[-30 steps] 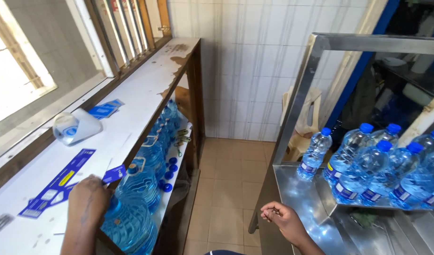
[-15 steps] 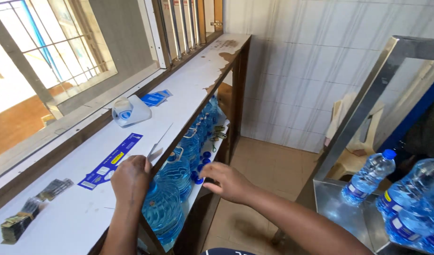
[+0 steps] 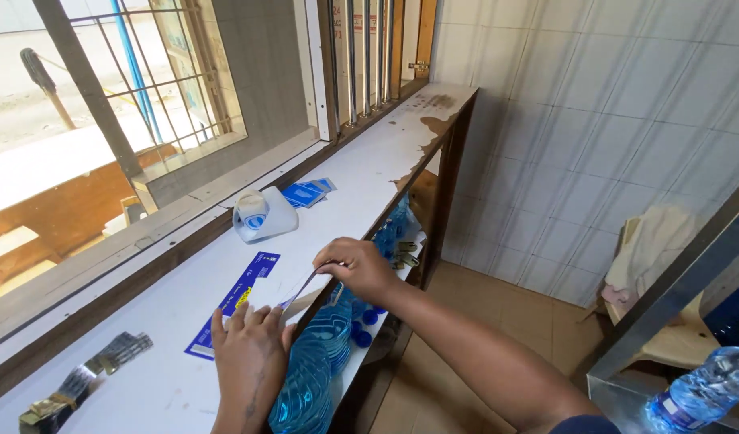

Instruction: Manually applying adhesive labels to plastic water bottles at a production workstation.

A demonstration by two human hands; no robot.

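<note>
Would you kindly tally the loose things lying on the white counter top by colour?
Blue label sheets: 2, a long strip under the left hand and a small stack.
White dispenser: 1.
Dark bundles: 2.
Total: 5.

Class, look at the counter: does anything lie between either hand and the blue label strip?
Nothing visible does. The left hand presses on the blue label strip, and the right hand pinches its peeling end.

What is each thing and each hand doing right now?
Left hand: flat, pressing the long blue label strip onto the white counter.
Right hand: pinching and lifting the strip's end.
White tape dispenser: resting, untouched.
Blue water jugs: shelved under the counter.
</note>
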